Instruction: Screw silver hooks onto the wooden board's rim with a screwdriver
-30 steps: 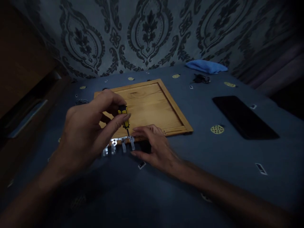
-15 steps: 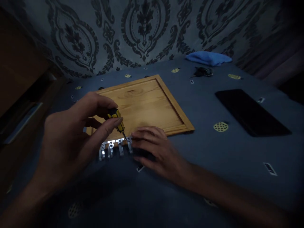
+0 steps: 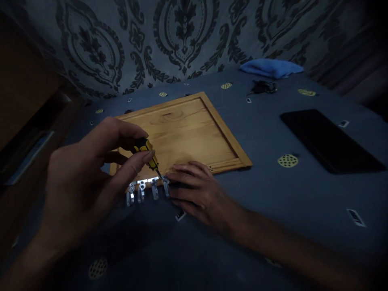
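My left hand (image 3: 100,173) pinches a small yellow-and-black screwdriver (image 3: 149,155) between thumb and fingers. The shaft slants down to the right, its tip at the rightmost of several shiny metal clips (image 3: 165,186). These clips sit in a row along the near edge of a framed wooden panel (image 3: 184,133), with curved parts hanging over that edge. From the right, my right hand (image 3: 200,194) lies across the panel's near edge, fingers stretched out and slightly apart. Its fingertips rest beside the rightmost clip, seemingly touching it. Part of the near edge is hidden under this hand.
The panel lies on a dark blue patterned cloth (image 3: 303,226). To the right is a flat black rectangular object (image 3: 330,139). Farther back are a small dark item (image 3: 263,87) and a folded blue cloth (image 3: 273,68). A wooden cabinet (image 3: 27,81) stands at the left.
The view has shifted slightly, so things at the right appear farther right. Both hands keep nearly the same positions, with the screwdriver tip still at the rightmost clip.
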The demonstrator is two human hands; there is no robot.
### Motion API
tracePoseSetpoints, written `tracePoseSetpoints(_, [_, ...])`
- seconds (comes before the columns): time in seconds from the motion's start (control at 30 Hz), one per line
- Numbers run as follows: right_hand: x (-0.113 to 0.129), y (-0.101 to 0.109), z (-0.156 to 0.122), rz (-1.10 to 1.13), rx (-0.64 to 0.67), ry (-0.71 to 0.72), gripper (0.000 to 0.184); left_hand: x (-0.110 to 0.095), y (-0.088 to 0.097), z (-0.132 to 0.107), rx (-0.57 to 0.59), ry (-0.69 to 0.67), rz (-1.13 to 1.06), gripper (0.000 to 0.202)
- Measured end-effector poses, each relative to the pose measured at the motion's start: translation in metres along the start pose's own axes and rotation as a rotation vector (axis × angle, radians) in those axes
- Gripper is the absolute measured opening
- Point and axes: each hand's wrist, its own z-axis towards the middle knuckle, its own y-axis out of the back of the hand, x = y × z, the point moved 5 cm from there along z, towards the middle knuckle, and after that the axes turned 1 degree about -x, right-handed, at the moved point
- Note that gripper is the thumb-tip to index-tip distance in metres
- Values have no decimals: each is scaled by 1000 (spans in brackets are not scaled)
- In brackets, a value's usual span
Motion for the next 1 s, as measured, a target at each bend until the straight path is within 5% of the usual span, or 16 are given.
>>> tracePoseSetpoints(0.17, [2, 4, 3, 16, -26, -7, 17, 9, 6, 7, -81, 79, -36, 15])
tracePoseSetpoints(0.3, [3, 5, 4, 19, -30, 3, 14, 44, 1, 23, -170, 126, -233, 24])
tracePoseSetpoints(0.4, [3, 6, 4, 18, -36, 8, 14, 91, -17, 35, -17, 271, -408, 46])
tracePoseSetpoints(0.47, [3, 6, 4, 22, -46, 12, 14, 119, -21, 39, -14, 307, -416, 50])
tracePoseSetpoints(0.57, [2, 6, 3, 26, -59, 23, 15, 143, -30, 37, 169, 301, -328, 49])
tracePoseSetpoints(0.73, [0, 4, 2, 20, -81, 47, 15, 149, -36, 22, 301, 233, -174, 37])
tracePoseSetpoints(1.0, [2, 4, 5, -10, -69, 81, 18, 147, -41, 17, 296, 120, -19, 18])
